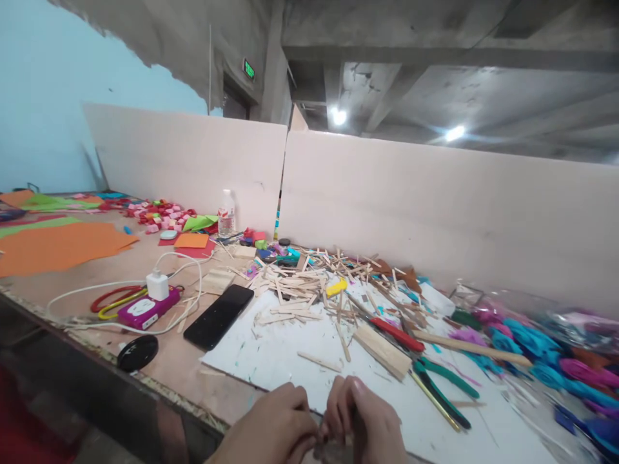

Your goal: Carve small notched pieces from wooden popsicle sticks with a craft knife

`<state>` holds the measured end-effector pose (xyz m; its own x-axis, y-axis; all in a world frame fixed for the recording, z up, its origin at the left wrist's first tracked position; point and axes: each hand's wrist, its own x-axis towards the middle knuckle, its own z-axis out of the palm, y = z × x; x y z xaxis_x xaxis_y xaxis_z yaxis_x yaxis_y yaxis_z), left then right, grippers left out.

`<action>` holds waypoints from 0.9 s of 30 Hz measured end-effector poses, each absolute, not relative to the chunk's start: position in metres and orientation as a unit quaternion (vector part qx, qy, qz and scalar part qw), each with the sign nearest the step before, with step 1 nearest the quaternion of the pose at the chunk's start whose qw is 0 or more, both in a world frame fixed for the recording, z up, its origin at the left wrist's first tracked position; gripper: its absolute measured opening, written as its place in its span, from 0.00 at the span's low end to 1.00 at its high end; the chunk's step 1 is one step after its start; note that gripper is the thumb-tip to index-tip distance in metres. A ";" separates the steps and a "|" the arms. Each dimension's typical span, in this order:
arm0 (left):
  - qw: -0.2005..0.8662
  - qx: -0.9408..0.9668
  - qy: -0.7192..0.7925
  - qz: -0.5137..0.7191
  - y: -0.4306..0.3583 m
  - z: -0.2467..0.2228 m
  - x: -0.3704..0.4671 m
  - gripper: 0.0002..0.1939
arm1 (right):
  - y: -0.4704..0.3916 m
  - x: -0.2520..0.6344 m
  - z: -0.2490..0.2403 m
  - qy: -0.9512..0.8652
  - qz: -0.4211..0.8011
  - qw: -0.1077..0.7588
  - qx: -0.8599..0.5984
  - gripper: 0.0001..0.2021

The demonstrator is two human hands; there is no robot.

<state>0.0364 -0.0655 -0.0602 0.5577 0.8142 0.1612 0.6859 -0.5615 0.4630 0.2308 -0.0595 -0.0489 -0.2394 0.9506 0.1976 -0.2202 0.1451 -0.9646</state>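
My left hand (273, 422) and my right hand (365, 419) meet at the table's front edge, low in the head view. The fingers of both are curled in and pressed together. Whatever lies between them is hidden and blurred. Just beyond is a white sheet (290, 348) with a thin wooden stick (319, 361) on it. A flat wooden block (382, 351) lies past my right hand, beside green-handled pliers (447, 393) and a red-handled tool (399, 334).
Left of the sheet lie a black phone (219, 316), a purple power strip (147, 309) with a white charger (157, 284), and a round black lid (138, 352). Many sticks (290, 283) pile up behind. Coloured fabric rolls (536, 341) fill the right. A pale partition (435, 206) stands behind.
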 end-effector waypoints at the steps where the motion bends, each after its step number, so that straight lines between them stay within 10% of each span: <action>1: 0.185 0.863 0.431 0.186 -0.070 -0.054 0.035 0.08 | -0.058 0.229 -0.046 -0.544 0.565 0.525 -0.329 0.33; 7: 0.239 0.847 0.440 0.180 -0.085 -0.023 0.022 0.13 | -0.068 0.218 -0.029 -0.459 0.595 0.563 -0.345 0.20; 27: 0.001 0.953 0.295 0.072 -0.076 -0.002 0.020 0.17 | -0.068 0.208 0.017 -0.474 0.556 0.566 -0.382 0.29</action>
